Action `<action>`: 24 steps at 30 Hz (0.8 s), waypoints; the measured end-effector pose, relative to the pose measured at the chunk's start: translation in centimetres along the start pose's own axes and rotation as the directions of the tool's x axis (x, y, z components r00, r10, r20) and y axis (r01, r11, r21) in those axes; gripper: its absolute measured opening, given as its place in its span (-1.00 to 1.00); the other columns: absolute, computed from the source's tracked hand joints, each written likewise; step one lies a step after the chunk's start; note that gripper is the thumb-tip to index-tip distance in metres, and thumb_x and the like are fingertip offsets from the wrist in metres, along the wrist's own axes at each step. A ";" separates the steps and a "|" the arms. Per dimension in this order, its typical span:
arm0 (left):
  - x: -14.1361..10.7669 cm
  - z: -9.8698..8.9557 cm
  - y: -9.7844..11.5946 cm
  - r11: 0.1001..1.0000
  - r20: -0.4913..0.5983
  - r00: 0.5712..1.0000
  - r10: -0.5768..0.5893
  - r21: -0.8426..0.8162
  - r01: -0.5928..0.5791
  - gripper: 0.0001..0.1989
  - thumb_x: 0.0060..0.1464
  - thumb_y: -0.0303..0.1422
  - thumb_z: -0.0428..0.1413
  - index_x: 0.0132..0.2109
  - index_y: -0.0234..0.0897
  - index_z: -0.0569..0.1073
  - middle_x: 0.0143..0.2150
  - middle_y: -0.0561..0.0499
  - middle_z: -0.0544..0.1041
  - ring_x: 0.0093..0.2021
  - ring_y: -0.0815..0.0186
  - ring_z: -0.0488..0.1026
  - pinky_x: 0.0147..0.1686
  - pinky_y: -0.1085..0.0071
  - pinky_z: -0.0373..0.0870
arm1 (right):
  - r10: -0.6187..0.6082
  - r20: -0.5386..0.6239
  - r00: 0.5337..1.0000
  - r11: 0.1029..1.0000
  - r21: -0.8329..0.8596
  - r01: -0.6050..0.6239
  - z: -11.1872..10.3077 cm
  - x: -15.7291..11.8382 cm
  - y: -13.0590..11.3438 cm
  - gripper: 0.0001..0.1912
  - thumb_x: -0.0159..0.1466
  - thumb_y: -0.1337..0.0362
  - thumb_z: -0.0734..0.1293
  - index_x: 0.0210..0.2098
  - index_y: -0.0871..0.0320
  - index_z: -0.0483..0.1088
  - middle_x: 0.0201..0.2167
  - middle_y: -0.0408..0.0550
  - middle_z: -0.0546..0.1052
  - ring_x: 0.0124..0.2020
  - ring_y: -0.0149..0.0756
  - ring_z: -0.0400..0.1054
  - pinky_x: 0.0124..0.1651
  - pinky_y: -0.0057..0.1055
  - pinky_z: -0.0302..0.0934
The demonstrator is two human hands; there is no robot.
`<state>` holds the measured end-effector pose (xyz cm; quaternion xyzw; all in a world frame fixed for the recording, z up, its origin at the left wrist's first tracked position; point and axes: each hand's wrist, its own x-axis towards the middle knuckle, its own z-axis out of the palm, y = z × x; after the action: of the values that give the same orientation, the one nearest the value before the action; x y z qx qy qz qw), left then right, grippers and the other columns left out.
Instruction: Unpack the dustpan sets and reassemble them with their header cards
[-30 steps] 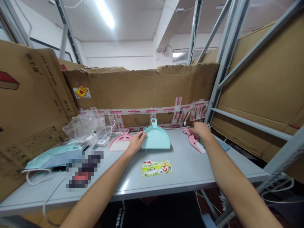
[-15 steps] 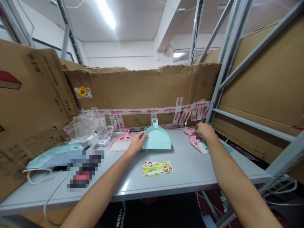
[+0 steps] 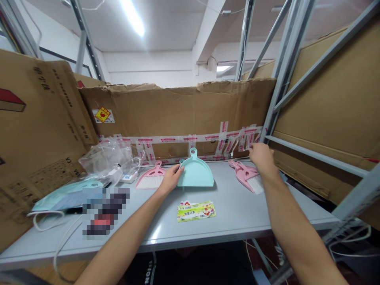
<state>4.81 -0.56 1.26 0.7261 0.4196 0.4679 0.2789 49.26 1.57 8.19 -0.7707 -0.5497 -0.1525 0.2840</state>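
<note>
Left hand [image 3: 170, 179], half-open, touches the edge of a mint-green plastic dustpan [image 3: 195, 172]; right hand [image 3: 261, 158], open, empty, hovers near a pink plastic dustpan [image 3: 243, 174].

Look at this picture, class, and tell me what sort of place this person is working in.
Probably a packing room or small warehouse: a metal shelving rack stands beside taped cardboard sheets, and a plastic dustpan lies with other goods on a grey table.

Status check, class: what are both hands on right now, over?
Left hand on mint dustpan edge. Right hand raised near pink brush set, not touching. Printed packet in front.
</note>
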 end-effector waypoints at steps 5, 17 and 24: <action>0.1 0.1 -0.2 1.000 -0.034 0.999 -0.022 -0.001 0.022 -0.39 0.36 0.16 0.13 0.12 -0.27 0.71 0.00 -0.09 0.76 -0.01 0.03 0.62 0.01 0.24 0.51 | -0.139 -0.460 0.877 0.816 0.448 0.364 -1.5 -0.9 -3.1 -0.64 0.52 0.24 0.32 0.14 0.18 0.70 0.16 0.24 0.71 0.24 0.07 0.58 0.42 0.05 0.38; -0.1 1.1 0.0 0.988 -0.036 0.995 -0.097 -0.125 0.091 -0.28 0.34 0.12 0.18 0.43 -0.22 0.53 0.26 -0.19 0.70 0.19 -0.05 0.63 0.22 0.08 0.55 | -0.100 0.145 0.984 -0.243 0.956 -0.165 0.9 -3.6 -10.1 -0.55 0.00 0.12 0.74 -0.16 0.09 0.70 -0.16 0.05 0.79 -0.23 -0.16 0.68 -0.41 -0.43 0.39; -1.5 2.9 2.9 0.988 0.013 0.999 0.032 -0.154 -0.029 -0.45 0.50 0.09 0.08 0.39 -0.06 0.58 0.47 -0.11 0.58 0.50 -0.03 0.44 0.52 0.03 0.30 | -0.260 0.259 0.930 -0.055 0.958 -0.282 2.2 -6.8 -13.3 -0.58 0.02 0.07 0.72 -0.19 0.13 0.72 -0.24 0.00 0.76 -0.43 -0.33 0.50 -0.40 -0.38 0.40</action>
<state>8.17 -3.29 1.75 0.7123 0.3690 0.4976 0.3300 34.26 0.82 6.30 -0.3367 -0.5211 0.4445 0.6461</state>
